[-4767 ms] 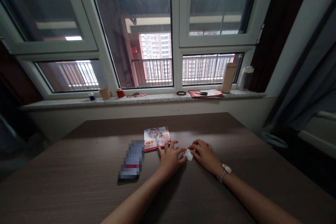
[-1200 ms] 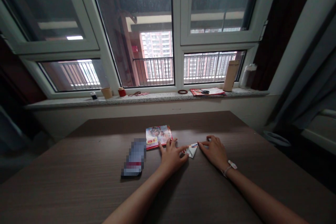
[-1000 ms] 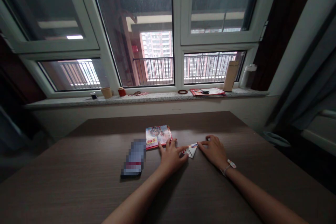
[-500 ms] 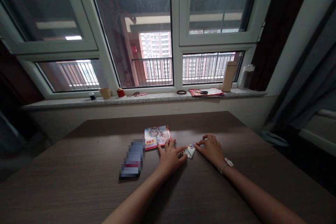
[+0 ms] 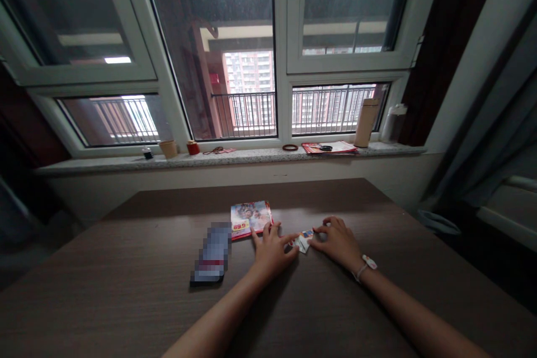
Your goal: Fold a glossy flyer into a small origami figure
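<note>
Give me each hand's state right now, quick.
Left hand: open, spread, touching a small folded white paper with coloured print.
Right hand: at the paper's right end; grip can't be told.

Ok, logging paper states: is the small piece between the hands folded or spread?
Folded: the small paper shows slanted edges and a pointed corner.

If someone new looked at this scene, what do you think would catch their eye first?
Probably the left hand and right hand, bare against the dark table, at either side of a small folded white paper. Next might come the bright printed leaflet by the left hand's fingers, with a pixelated dark object beside it. Behind everything, the large window fills the upper view.
</note>
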### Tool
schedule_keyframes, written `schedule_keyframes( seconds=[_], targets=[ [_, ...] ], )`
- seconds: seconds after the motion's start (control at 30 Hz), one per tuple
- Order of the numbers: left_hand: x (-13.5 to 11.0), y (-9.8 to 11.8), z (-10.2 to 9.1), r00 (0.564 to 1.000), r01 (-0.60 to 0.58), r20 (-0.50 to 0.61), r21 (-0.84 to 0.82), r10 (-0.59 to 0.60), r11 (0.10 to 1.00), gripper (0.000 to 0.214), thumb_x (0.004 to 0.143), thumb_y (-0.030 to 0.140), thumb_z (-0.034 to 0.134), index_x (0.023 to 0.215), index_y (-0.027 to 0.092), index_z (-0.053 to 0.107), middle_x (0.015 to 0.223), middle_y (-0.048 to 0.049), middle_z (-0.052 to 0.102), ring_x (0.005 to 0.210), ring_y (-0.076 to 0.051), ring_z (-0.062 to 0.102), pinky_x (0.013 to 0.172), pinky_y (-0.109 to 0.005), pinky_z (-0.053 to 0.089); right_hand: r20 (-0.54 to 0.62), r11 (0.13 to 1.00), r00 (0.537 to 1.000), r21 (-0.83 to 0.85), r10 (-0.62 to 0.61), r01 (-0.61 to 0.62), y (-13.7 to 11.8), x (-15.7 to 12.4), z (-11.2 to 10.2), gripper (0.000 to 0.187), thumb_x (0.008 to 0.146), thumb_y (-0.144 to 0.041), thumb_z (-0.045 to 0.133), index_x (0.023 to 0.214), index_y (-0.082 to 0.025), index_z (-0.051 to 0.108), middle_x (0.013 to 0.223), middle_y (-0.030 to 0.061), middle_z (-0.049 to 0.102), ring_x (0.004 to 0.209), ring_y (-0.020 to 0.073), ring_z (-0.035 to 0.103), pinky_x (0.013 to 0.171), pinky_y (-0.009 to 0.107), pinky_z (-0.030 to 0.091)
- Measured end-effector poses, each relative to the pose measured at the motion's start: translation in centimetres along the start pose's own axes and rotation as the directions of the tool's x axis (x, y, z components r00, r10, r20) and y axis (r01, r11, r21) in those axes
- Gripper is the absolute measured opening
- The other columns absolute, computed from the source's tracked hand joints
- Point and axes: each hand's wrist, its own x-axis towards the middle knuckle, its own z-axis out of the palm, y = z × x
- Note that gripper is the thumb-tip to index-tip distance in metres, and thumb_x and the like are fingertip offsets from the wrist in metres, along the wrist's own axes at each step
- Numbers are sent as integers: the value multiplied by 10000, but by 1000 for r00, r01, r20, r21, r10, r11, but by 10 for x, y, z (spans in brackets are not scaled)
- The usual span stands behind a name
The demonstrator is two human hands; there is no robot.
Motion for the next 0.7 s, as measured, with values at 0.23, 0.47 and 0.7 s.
schedule_keyframes(
  seconds=[0.23,0.47,0.7],
  targets=[
    [0,-1,-1,1000,-13,-11,-17,13,1000,397,825,596,519,1217,533,545,1455,-24,386,1370,-341,233,1027,-721,-31,18,1000,1000,-8,-19,19,-2,-3,-3,501,695,-585,656,1085,-273,698,1181,93,538,1181,276,430,968,380,366],
    [0,0,-2,1000,3,-6,-14,-3,1000,403,820,597,521,1216,531,548,1452,-15,391,1368,-344,233,1034,-709,-52,21,999,999,-17,-47,47,-5,-7,-4,560,676,-596,660,1115,-249,680,1191,109,535,1177,282,438,985,379,353],
    [0,1,-2,1000,6,4,-8,-6,1000,396,827,596,516,1216,531,547,1461,-17,381,1372,-344,232,1034,-705,-61,23,997,997,-11,-72,72,-2,-6,2,637,646,-644,665,1125,-225,663,1210,122,522,1192,291,427,996,390,341]
  ],
)
